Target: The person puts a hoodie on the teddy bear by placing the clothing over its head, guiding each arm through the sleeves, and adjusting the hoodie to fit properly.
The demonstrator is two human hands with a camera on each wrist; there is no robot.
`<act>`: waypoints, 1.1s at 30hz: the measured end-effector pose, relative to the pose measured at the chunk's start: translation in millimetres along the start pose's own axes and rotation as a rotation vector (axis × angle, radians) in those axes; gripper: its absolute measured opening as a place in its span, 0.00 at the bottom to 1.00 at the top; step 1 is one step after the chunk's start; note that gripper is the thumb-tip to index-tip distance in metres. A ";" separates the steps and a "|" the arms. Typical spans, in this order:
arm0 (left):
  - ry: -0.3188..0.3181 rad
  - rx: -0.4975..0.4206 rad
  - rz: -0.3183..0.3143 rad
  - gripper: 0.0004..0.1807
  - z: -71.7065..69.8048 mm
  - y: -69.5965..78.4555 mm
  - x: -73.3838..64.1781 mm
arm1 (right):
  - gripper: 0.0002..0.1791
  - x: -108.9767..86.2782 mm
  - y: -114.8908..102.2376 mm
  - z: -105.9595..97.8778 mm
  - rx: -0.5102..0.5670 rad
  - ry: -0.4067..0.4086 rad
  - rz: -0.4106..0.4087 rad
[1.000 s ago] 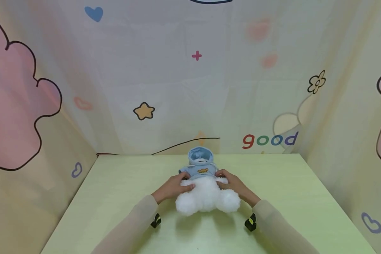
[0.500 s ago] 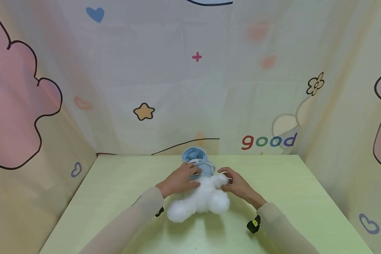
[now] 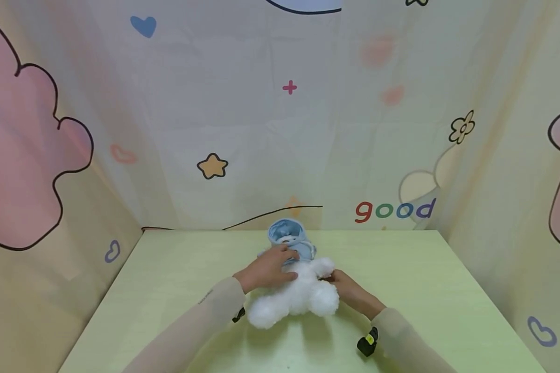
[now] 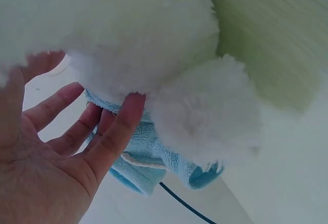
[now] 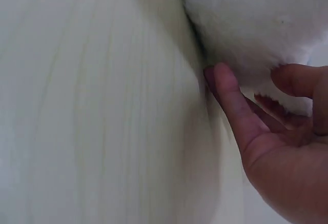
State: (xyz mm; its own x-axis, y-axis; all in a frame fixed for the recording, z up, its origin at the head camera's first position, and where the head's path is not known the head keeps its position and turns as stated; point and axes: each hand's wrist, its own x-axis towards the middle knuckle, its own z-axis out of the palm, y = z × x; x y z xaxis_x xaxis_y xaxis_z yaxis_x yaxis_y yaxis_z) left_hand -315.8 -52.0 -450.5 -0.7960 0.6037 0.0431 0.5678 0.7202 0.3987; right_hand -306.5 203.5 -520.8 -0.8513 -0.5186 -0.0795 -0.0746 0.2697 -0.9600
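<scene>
A fluffy white plush toy (image 3: pixel 301 292) in a light blue hoodie (image 3: pixel 303 248) lies on its back, legs toward me, hood at the far end. My left hand (image 3: pixel 270 267) grips it from the left, fingers over the hoodie front and thumb on the white belly. In the left wrist view, the fingertips of this hand (image 4: pixel 77 137) sit at the hoodie's hem and in the fur. My right hand (image 3: pixel 352 291) holds the toy's right-hand side between the raised limb and the leg. In the right wrist view, the thumb and fingers of this hand (image 5: pixel 277 126) press into white fur (image 5: pixel 256 24) close above the tabletop.
The pale yellow-green table (image 3: pixel 191 259) reaches to a printed cloth backdrop (image 3: pixel 242 103) behind and at both sides. Dark wrist-camera mounts (image 3: pixel 367 342) hang below the sleeves.
The toy has shifted left and turned slightly. My left hand has moved inward over the hoodie. The right hand let go near the hoodie, opened, then moved down to the toy's side.
</scene>
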 end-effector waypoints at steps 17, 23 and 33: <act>0.231 -0.488 -0.043 0.22 14.0 -4.3 5.5 | 0.19 -7.1 -42.9 -12.5 -0.078 0.346 -0.034; 0.204 -0.513 -0.067 0.34 -2.7 -6.7 3.2 | 0.23 -3.5 -42.4 -5.4 -0.095 0.289 -0.026; 0.086 -0.293 0.029 0.34 -44.5 -2.7 13.9 | 0.24 11.2 -46.4 5.4 -0.138 0.255 -0.106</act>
State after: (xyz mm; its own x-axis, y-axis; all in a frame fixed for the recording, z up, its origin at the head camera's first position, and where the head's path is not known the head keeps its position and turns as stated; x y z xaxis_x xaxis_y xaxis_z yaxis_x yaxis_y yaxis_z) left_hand -337.7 -60.8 -410.2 -0.8024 0.5824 0.1301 0.5155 0.5667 0.6428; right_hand -309.8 180.8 -478.6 -0.9366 -0.3342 0.1058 -0.2249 0.3414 -0.9126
